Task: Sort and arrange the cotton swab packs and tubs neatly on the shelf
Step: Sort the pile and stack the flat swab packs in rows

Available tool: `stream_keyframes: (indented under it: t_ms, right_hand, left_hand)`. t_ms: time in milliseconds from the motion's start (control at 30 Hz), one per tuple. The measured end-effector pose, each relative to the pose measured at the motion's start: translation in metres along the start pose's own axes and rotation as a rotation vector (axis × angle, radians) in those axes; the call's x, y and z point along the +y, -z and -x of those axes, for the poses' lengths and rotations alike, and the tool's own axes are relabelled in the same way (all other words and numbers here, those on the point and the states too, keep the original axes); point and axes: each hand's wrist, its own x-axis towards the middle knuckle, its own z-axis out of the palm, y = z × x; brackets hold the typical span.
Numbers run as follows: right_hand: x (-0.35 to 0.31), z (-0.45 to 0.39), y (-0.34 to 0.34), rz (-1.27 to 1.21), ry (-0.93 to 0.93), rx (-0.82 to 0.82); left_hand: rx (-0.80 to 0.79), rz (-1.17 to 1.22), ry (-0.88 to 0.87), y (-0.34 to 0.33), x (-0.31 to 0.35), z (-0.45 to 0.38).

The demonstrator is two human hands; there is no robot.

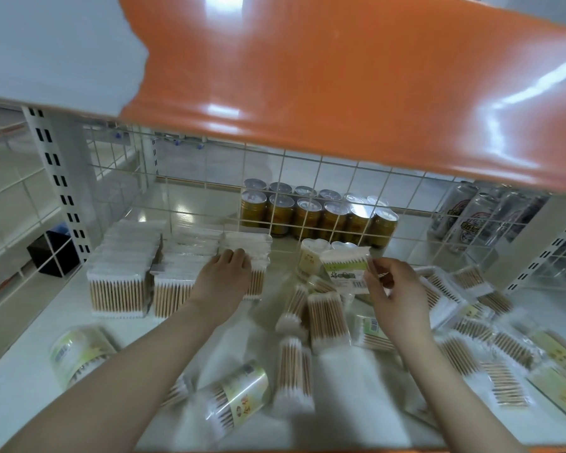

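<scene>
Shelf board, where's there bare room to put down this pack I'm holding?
Bare shelf shows at front left, before the stacked packs and left of the lying tub. Another strip lies behind the upright tub, toward the cans. The right side is crowded with loose packs. The right hand holds the labelled pack.

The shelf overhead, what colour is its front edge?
Glossy orange, seen in the head view.

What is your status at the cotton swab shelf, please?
Left hand pressing the third stacked row. Right hand pinching a green-labelled pack. Loose packs and tubs scattered in front.
</scene>
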Motion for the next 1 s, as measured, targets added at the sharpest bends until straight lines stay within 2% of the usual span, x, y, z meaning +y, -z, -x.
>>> stream_keyframes:
  t_ms: [200, 433, 633, 733, 800, 1000]
  right_hand:
    - [-0.011, 0.0, -0.003, -0.061, -0.02, 0.011]
    - [-0.023, 0.01, -0.017, -0.184, -0.145, -0.138]
    - [-0.027, 0.012, -0.022, -0.209, -0.19, -0.183]
    - [-0.028, 0.012, -0.022, -0.234, -0.208, -0.198]
    - [-0.03, 0.013, -0.021, -0.25, -0.219, -0.209]
    - [-0.034, 0.019, -0.02, -0.276, -0.217, -0.238]
  left_hand:
    - [0.025, -0.022, -0.005, -0.004, 0.0, -0.001]
    - [0.145, -0.038, 0.059, -0.003, -0.002, 0.004]
    - [0.218, 0.072, 0.065, -0.011, -0.007, 0.006]
    - [0.141, 0.201, 0.063, 0.002, -0.003, 0.016]
    - [0.149, 0.215, 0.103, 0.002, -0.003, 0.02]
    - [0.343, 0.411, 0.048, 0.01, 0.005, 0.028]
